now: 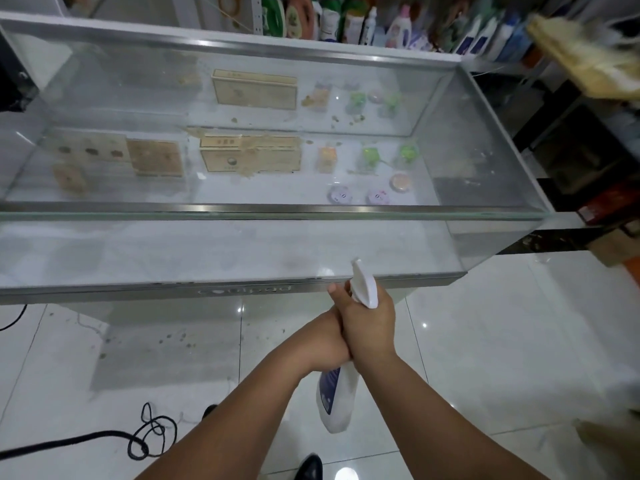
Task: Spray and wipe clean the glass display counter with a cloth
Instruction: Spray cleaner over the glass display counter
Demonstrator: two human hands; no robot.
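Black cable (pixel 145 434) loops on white floor tiles (pixel 485 341) at eight o'clock. A glass display counter (pixel 242 210) with steel edging spans nine to two o'clock. At six o'clock, left hand (pixel 333 327) and right hand (pixel 372 327) together grip a white plastic spray bottle (pixel 338 400), nozzle toward the counter.

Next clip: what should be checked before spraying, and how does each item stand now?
1. Bottle gripped: ok, right hand and left hand both hold its neck.
2. Nozzle aimed at counter: ok, it points at the front glass.
3. Finger on trigger: cannot tell, hands hide it.
4. Cloth at hand: not ok, neither hand holds one.
5. Floor free: not ok, cable lies loose at left.
6. Top glass clean: not ok, brown splatter.
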